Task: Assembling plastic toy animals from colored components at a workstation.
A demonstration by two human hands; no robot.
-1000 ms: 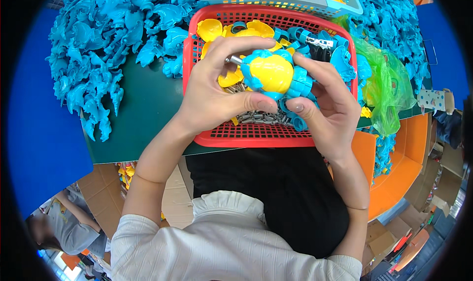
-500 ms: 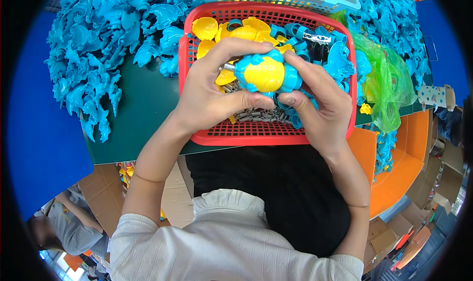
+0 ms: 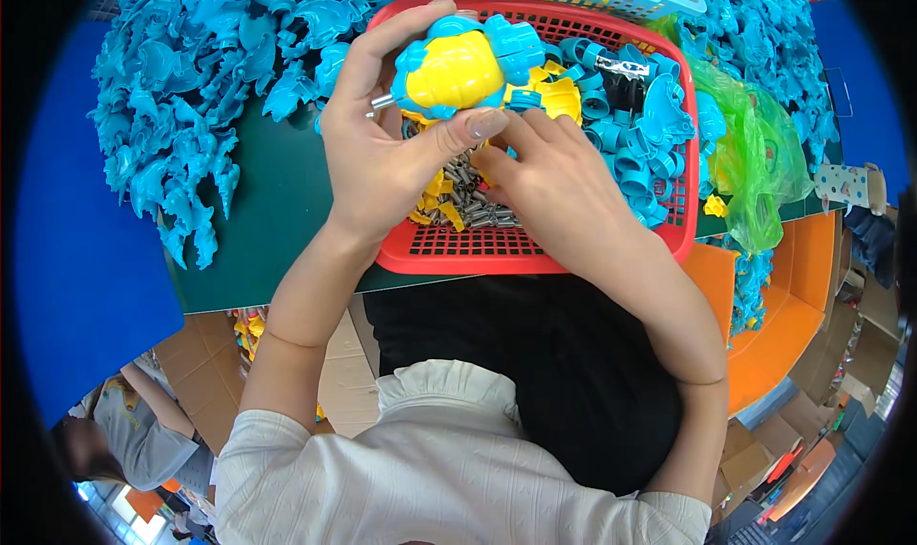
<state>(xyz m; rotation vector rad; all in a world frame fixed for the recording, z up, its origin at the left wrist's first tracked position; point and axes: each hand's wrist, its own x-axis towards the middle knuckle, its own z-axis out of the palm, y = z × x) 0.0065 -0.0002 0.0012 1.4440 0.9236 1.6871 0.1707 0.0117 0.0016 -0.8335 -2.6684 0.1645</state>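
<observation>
- A green surface [image 3: 277, 168] is stretching across the frame, with heaped blue shells [image 3: 177, 77] covering its upper left and a green plastic bag [image 3: 755, 163] lying at the right.
- A red basket [image 3: 458, 261] is sitting at upper centre, just below a light-blue basket [image 3: 573, 4].
- At lower left, a co-worker [image 3: 143, 426] is sitting apart.
- The yellow-and-blue toy [image 3: 454, 67] is looking largely put together: its yellow and blue parts are already sitting together as one body. Whether anything is lacking inside, I cannot tell.
- Much seems to be lying unjoined: blue rings [image 3: 632, 172], yellow pieces [image 3: 559, 101] and small metal parts [image 3: 478, 213] are filling the red basket loosely.
- The toy is showing a rounded, glossy yellow shell with blue edging, a ribbed blue section pointing toward the upper right and a metal pin [image 3: 382, 101] protruding at its left end.
- The left hand [image 3: 377, 177] is holding the toy above the basket's upper left part, its fingers gripping around the body.
- The right hand [image 3: 573, 187] is reaching into the basket's middle, fingers bending inward; the tips are partly hidden, so whether they are gripping anything is unclear.
</observation>
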